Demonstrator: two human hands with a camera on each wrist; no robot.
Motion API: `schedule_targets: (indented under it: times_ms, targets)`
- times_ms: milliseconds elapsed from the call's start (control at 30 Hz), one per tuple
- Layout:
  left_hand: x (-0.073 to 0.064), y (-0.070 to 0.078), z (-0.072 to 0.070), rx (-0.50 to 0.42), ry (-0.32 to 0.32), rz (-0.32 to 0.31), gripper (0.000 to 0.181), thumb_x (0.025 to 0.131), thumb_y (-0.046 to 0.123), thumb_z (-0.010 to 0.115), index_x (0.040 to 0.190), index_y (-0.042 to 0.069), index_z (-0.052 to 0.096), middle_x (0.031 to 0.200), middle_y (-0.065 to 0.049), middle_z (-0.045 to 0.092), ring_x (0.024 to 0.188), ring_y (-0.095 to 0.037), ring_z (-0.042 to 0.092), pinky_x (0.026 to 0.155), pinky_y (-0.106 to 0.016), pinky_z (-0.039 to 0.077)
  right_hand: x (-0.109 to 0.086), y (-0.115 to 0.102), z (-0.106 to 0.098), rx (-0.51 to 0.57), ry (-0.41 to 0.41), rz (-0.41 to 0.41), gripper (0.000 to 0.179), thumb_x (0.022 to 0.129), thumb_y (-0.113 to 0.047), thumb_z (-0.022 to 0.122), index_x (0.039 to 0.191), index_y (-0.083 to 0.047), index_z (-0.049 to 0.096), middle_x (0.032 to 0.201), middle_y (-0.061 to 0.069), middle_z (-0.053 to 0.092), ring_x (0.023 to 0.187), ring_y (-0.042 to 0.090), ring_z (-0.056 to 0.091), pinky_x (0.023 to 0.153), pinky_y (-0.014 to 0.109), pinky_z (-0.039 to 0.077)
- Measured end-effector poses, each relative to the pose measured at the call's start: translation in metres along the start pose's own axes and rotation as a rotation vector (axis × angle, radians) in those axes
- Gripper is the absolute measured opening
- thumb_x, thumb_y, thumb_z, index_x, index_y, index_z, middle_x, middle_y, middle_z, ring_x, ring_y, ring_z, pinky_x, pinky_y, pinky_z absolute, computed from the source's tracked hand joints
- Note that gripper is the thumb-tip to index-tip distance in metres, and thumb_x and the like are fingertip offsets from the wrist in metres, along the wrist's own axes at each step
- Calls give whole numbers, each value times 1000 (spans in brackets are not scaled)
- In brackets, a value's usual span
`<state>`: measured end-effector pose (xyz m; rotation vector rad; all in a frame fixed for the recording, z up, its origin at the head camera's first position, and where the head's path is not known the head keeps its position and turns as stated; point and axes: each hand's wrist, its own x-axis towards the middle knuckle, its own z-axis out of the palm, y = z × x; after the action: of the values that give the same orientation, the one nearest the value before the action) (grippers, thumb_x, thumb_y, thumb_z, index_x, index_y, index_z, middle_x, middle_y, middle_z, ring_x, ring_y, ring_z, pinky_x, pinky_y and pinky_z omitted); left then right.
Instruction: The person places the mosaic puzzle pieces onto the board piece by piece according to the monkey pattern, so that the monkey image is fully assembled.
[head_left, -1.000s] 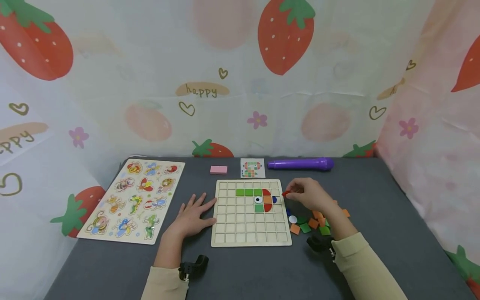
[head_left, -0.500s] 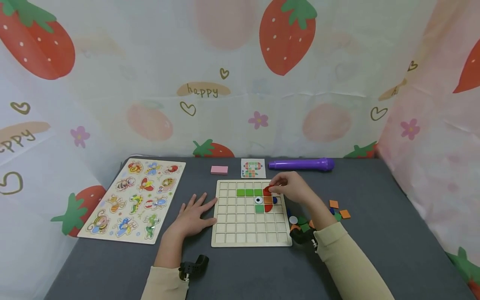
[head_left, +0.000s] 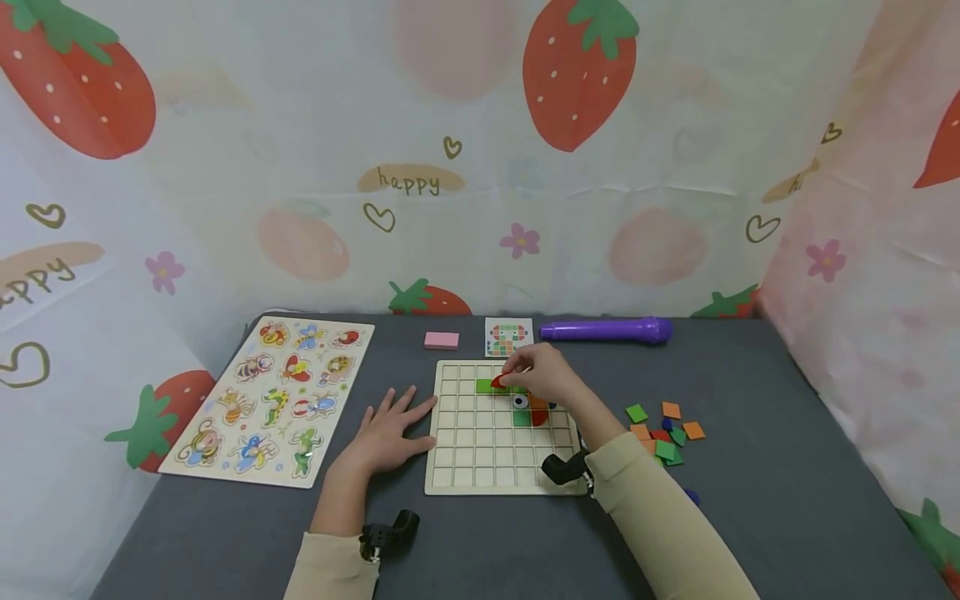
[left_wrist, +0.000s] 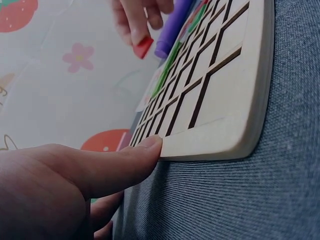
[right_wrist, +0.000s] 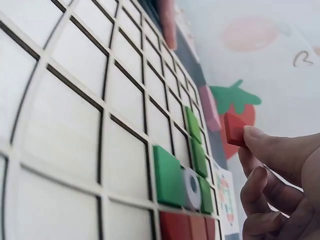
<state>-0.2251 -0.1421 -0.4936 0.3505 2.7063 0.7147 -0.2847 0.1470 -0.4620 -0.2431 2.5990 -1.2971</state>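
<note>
My right hand (head_left: 551, 375) pinches a small red piece (right_wrist: 234, 130) between thumb and fingertips, above the upper part of a pale wooden grid board (head_left: 472, 467). Beneath it, a row of green tiles (right_wrist: 193, 125) lies in the board, partly covered by the hand in the head view. An eye tile (head_left: 521, 402), a green tile (right_wrist: 169, 176) and red pieces (head_left: 539, 417) sit beside that row. My left hand (head_left: 386, 442) rests with spread fingers at the board's left edge. Its thumb (left_wrist: 125, 167) touches the rim in the left wrist view.
Loose coloured tiles (head_left: 665, 450) lie right of the board. Behind it are a pink block (head_left: 441, 341), a pattern card (head_left: 508, 337) and a purple microphone-shaped stick (head_left: 603, 331). An insect picture board (head_left: 255, 417) lies at left.
My right hand has carried the red piece leftward from beside the board's right edge to over the green row. The left hand stays in place.
</note>
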Motion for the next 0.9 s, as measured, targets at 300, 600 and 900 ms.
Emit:
schedule_targets:
  times_ms: [300,600,900]
  targets:
    - [1,2,0,19,-13,-11,70,95,42,67,158,29,37,169,-11,19,156,-42,2,121,-68,2,13,-7,29,-27,1,-11,6,91,-19,77,89,-14,74,91,2,69,84,18,60,69,31,48]
    - [2,0,-1,33,-4,-13,70,96,43,66,158,29,36,169,-10,19,156,-42,1,121,-68,2,27,-13,49,-29,75,-99,8,95,-21,73,96,-14,76,93,0,71,83,17,64,71,32,53]
    - [2,-1,-1,25,-14,-11,70,96,44,65,158,29,36,169,-10,18,156,-42,0,121,-68,1,35,-11,54,-135,34,-75,8,96,-22,72,91,-17,76,88,-3,70,77,15,62,70,32,51]
